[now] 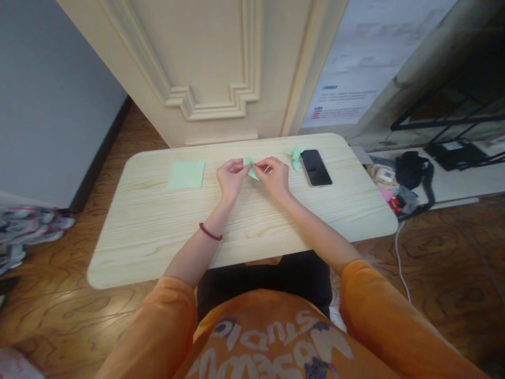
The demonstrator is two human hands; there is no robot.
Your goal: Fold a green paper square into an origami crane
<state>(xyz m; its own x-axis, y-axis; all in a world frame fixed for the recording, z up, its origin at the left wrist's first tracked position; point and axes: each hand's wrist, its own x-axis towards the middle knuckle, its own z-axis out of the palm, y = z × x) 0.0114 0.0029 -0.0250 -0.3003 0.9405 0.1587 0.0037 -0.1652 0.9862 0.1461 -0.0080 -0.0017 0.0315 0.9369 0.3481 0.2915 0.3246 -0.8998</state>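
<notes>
Between my hands, above the middle of the table, is a small folded piece of light green paper. My left hand pinches its left side between thumb and fingers. On the right side, the fingertips of my right hand are closed on the same paper. Its exact folds are too small to make out. A flat stack or sheet of green square paper lies to the left of my left hand. Beyond my right hand sits a folded green paper figure, touching or nearly touching a phone.
The pale wood-grain table has rounded corners and stands against a cream panelled door. To the right, a low shelf holds a black bag and small items. A white cable hangs beside the table's right end.
</notes>
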